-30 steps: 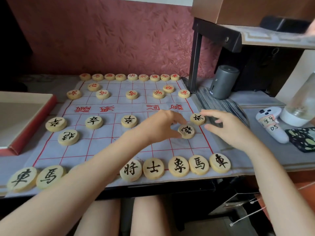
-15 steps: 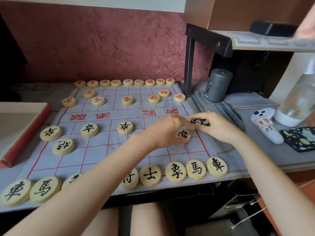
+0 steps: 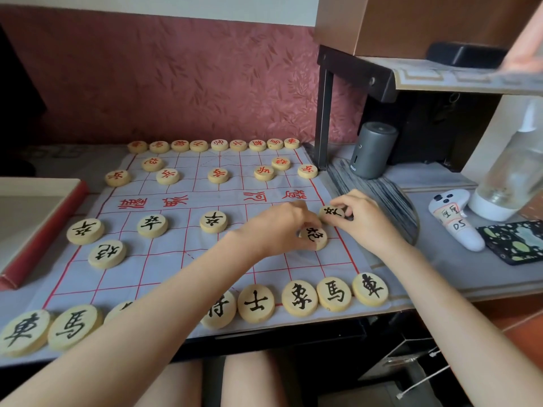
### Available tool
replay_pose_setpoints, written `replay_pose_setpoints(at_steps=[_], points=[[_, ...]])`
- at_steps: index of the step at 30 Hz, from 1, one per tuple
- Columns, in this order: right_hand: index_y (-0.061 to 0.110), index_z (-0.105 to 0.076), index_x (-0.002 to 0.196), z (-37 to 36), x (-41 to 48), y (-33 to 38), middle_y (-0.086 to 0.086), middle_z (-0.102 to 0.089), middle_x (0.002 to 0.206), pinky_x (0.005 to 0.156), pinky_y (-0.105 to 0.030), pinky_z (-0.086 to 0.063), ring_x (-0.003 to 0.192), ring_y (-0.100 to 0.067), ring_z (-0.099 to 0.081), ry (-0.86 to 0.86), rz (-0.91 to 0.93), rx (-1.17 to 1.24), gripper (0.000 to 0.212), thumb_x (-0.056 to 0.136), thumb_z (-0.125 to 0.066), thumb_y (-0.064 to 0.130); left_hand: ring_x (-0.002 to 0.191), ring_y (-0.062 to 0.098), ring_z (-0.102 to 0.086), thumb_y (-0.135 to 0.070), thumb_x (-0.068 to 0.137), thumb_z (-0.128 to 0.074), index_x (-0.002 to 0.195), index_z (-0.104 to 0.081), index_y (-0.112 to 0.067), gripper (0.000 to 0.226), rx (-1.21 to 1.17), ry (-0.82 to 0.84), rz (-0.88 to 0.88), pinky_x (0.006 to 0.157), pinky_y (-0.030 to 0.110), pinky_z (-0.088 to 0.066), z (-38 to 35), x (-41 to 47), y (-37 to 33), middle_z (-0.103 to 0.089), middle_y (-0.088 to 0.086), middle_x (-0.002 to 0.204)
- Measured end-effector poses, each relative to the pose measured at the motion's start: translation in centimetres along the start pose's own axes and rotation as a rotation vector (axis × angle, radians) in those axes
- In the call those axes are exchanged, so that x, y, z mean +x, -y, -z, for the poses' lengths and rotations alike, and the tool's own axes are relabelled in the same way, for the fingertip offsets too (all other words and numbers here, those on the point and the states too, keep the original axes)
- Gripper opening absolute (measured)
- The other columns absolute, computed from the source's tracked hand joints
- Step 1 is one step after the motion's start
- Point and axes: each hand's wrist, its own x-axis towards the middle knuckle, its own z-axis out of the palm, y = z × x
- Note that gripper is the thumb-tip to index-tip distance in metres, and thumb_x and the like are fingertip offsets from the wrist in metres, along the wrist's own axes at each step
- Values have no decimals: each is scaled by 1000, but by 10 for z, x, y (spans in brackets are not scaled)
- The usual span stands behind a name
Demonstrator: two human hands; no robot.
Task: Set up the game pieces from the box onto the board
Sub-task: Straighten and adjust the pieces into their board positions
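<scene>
1. Pink leaf-patterned wall [image 3: 176, 83] at the back, a desk [image 3: 435, 259] tucked under a shelf [image 3: 440, 74], and across it the cloth board [image 3: 188, 259], its red grid running right up to the desk's near edge.
2. Far side looks ready: the red back row [image 3: 219, 144] lines the far edge, with red cannons and soldiers standing in front of it.
3. Near side, the black back row [image 3: 302, 298] sits along the front edge. The left forearm crosses it and hides a couple of discs.
4. Now the action! The left hand [image 3: 282, 230] is curled down over the black cannon piece [image 3: 316, 237], fingertips pinching its rim. The disc lies flat on the cloth, mirroring the other black cannon [image 3: 107, 254] on the far left. My read: it is being centred on its crossing.
5. The right hand [image 3: 364, 218] has thumb and curled fingers nipping the soldier piece [image 3: 332, 213], right on the board's right-hand edge line and level with the other black soldiers [image 3: 152, 225]. Whether it is fully down, I cannot tell.
6. The box [image 3: 38, 218] waits just off the board's left edge. I'd call this nearly finished, though one soldier spot is hidden under the left hand.
</scene>
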Motion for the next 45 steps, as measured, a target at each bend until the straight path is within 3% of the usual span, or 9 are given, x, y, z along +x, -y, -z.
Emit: replay_pose_setpoints(at_steps=[5, 10, 14, 17, 21, 24, 32, 40, 45], points=[[11, -62, 118, 4, 0, -5, 0, -52, 107, 80, -25, -38, 89, -14, -52, 61, -21, 0, 39, 87, -63, 35, 95, 22, -53, -50, 78, -64, 115, -58, -13, 53, 125, -92, 70, 79, 34, -46, -7, 0, -8, -52, 6, 107], [20, -55, 129, 16, 1, -12, 11, -46, 135, 102, -28, -35, 123, -10, -41, 186, 31, 63, 44, 88, -60, 35, 109, 18, -50, -46, 75, -69, 124, -55, -19, 57, -65, -41, 3, 92, 33, -44, -2, 0, -3, -53, 3, 119], [29, -50, 132, 19, 3, -14, 18, -44, 133, 77, -6, -39, 107, -4, -47, 257, 56, 107, 47, 87, -64, 20, 117, 11, -46, -22, 81, -67, 131, -50, -23, 53, -60, 75, -49, 90, 14, -36, 6, -2, 4, -52, -4, 130], [34, -51, 131, 14, 5, -17, 6, -52, 124, 67, -4, -40, 72, -6, -51, 239, 56, 77, 48, 87, -64, 21, 94, 9, -51, -8, 82, -61, 127, -55, -22, 48, -86, 84, -55, 68, 1, -34, 7, -2, 9, -54, -9, 106], [25, -50, 133, 9, 6, -18, 4, -55, 120, 71, -8, -38, 94, -6, -51, 212, 58, 136, 53, 84, -68, 20, 92, 9, -52, -14, 81, -66, 126, -55, -21, 48, -78, 48, -65, 79, 14, -41, 4, -2, 11, -57, -3, 113], [20, -54, 129, 6, 7, -17, 13, -51, 102, 70, -12, -35, 86, 0, -48, 179, 37, 127, 51, 81, -71, 22, 103, 15, -56, -22, 79, -70, 128, -53, -22, 52, -92, 45, -47, 92, 33, -46, -1, 0, 10, -55, 0, 121], [21, -54, 128, 2, 7, -19, 20, -47, 95, 70, -11, -34, 86, 4, -47, 130, 2, 134, 54, 78, -74, 27, 92, 20, -56, -33, 77, -70, 125, -55, -22, 51, -25, -15, -3, 83, 40, -49, -7, 1, 4, -57, 5, 108], [17, -59, 122, 3, 7, -23, 3, -56, 114, 69, 0, -38, 95, -1, -51, 138, -28, 194, 51, 74, -77, 24, 94, 27, -58, -42, 73, -72, 118, -58, -13, 55, -40, -148, 157, 83, 39, -49, -17, -1, -5, -56, 8, 108], [19, -59, 122, 3, 5, -25, 3, -54, 115, 72, -9, -39, 100, -3, -51, 151, -33, 217, 48, 78, -74, 24, 97, 25, -57, -42, 75, -71, 119, -57, -13, 55, -65, -205, 202, 83, 35, -49, -20, -3, -10, -57, 8, 109]])
